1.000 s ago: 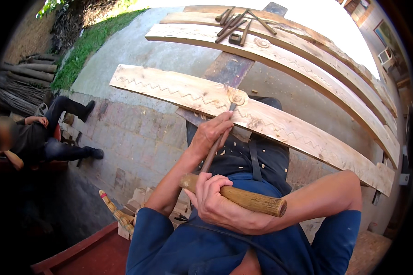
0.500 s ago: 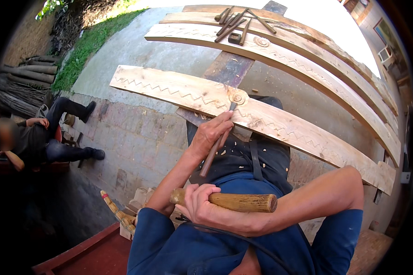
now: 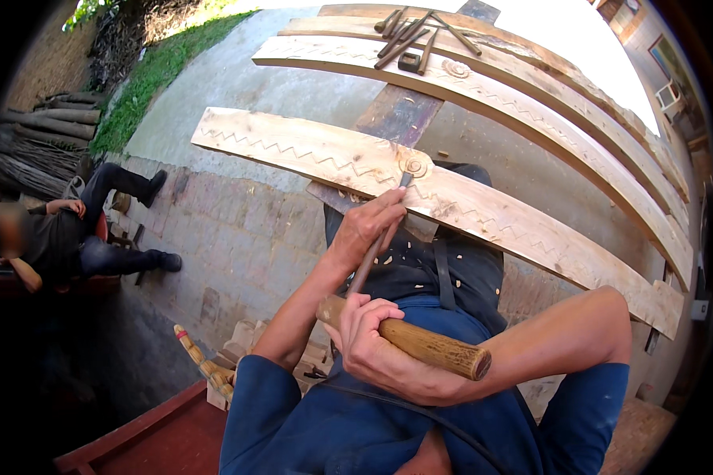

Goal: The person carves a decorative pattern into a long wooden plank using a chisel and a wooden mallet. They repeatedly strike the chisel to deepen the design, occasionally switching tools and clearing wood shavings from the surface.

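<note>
My left hand (image 3: 370,228) grips a wood-carving chisel (image 3: 363,274). Its metal tip touches the edge of a round spiral rosette (image 3: 414,165) carved in a pale wooden beam (image 3: 293,150). A zigzag line runs along the beam on both sides of the rosette. Closed around a thick round wooden mallet (image 3: 432,346) is my right hand (image 3: 366,336), close to my body. The mallet's left end overlaps the chisel's handle end in the view, so I cannot tell whether they touch. Pale wood chips lie on my dark trousers (image 3: 404,265).
Behind lies another carved beam (image 3: 523,111), with more timbers beyond it. Several chisels (image 3: 404,39) and a small dark ink-pot-like box (image 3: 409,62) rest on them. A dark support plank (image 3: 396,115) runs crosswise beneath. At left sits another person (image 3: 79,222); a red surface (image 3: 158,435) stands at lower left.
The mallet in my right hand has moved up and to the right, reaching the chisel's handle end in the view. My left hand and the chisel have barely shifted.
</note>
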{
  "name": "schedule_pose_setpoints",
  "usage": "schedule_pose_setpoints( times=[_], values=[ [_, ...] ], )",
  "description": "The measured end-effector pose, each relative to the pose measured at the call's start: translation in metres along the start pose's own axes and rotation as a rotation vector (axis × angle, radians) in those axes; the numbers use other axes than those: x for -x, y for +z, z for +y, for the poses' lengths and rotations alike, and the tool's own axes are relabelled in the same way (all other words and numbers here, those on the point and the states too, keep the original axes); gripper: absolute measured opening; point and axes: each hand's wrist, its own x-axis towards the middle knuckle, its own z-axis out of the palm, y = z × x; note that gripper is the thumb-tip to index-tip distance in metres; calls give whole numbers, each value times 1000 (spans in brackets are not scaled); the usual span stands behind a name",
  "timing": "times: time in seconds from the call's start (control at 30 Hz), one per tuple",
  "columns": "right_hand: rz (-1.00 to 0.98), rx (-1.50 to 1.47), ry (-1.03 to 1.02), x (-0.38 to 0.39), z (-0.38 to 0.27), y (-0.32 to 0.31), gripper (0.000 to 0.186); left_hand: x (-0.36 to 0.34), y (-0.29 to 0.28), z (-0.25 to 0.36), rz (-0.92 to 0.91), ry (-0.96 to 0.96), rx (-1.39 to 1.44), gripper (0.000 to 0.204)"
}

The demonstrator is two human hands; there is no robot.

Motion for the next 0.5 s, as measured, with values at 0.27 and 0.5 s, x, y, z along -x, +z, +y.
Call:
schedule_pose_setpoints(
  times=[0.27,0.5],
  values=[
    [67,-39,5,-12,-1,-3,25,-2,0,0,-18,-2,7,23],
    [144,-131,-12,1,7,-7,26,-7,5,-1,-8,23,15,24]
  ],
)
